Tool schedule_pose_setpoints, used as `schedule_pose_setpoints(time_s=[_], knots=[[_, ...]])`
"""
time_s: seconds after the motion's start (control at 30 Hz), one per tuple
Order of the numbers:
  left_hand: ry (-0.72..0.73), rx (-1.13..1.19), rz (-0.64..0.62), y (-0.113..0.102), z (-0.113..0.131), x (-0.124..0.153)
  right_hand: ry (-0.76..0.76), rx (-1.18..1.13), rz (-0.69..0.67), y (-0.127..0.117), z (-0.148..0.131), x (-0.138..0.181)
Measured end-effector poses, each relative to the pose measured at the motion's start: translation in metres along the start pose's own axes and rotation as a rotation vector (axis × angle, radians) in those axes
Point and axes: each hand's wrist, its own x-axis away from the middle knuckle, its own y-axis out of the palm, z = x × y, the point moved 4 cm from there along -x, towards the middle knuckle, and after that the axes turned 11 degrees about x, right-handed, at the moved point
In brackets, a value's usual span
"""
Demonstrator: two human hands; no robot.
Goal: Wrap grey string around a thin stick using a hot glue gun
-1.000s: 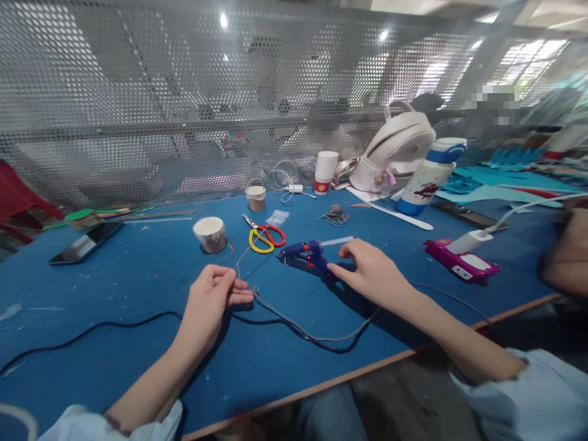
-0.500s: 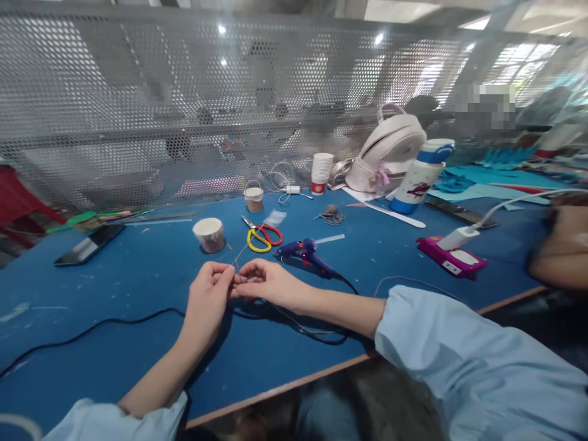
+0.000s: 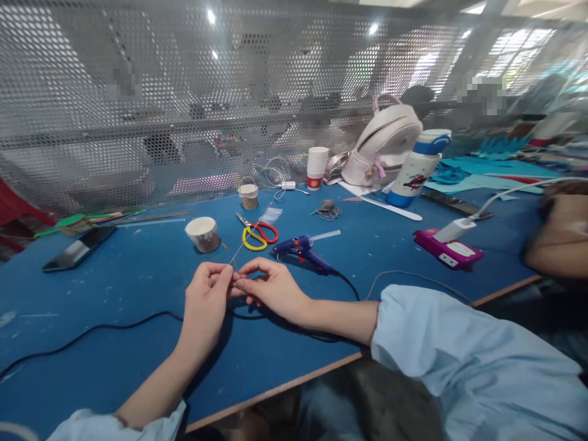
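A thin light-brown string (image 3: 238, 248) rises from between my fingertips toward the scissors. My left hand (image 3: 206, 300) is closed in a pinch on it, thumb against forefinger. Close against it, my right hand (image 3: 277, 290) also pinches at the string, fingertips nearly touching the left ones. Just beyond my hands lie scissors (image 3: 260, 240) with one yellow and one red handle, their blades apart. A blue glue gun (image 3: 301, 249) with a clear glue stick rests to their right. To the left stands a small white-topped cup (image 3: 205, 237) with a brown lower part.
A smaller cup with a handle (image 3: 248, 198), stacked paper cups (image 3: 316, 166), a bundle of grey string (image 3: 327, 211), a bottle (image 3: 416, 171) and a backpack (image 3: 383, 144) stand farther back. A phone (image 3: 79, 248) lies left, a purple power strip (image 3: 448, 250) right. Another person's arm (image 3: 558, 239) rests at the right edge.
The view has shifted slightly, so the table things sit a little farther left and higher. My right fingers have shifted slightly at the string; both hands stay together.
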Motion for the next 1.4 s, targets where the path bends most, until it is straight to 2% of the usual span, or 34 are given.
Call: schedule_pose_setpoints(time_s=[0.17, 0.6, 0.77, 0.93, 1.1, 1.4], knots=[[0.012, 0.073, 0.008, 0.004, 0.001, 0.003, -0.042, -0.061, 0.064, -0.002, -0.001, 0.0], [-0.002, 0.193, 0.044, 0.005, -0.002, -0.001, -0.241, 0.067, 0.197, -0.009, 0.001, -0.006], [-0.012, 0.181, 0.113, -0.002, -0.004, -0.003, -0.207, 0.101, 0.198, -0.008, 0.002, -0.006], [0.015, 0.045, 0.155, -0.01, -0.007, -0.005, -0.119, 0.108, 0.132, -0.005, 0.006, -0.007], [-0.007, -0.056, 0.143, -0.012, -0.009, -0.008, -0.099, 0.105, 0.126, -0.006, 0.007, -0.007], [-0.023, -0.067, 0.089, -0.01, -0.008, -0.007, -0.094, 0.096, 0.126, -0.007, 0.008, -0.008]])
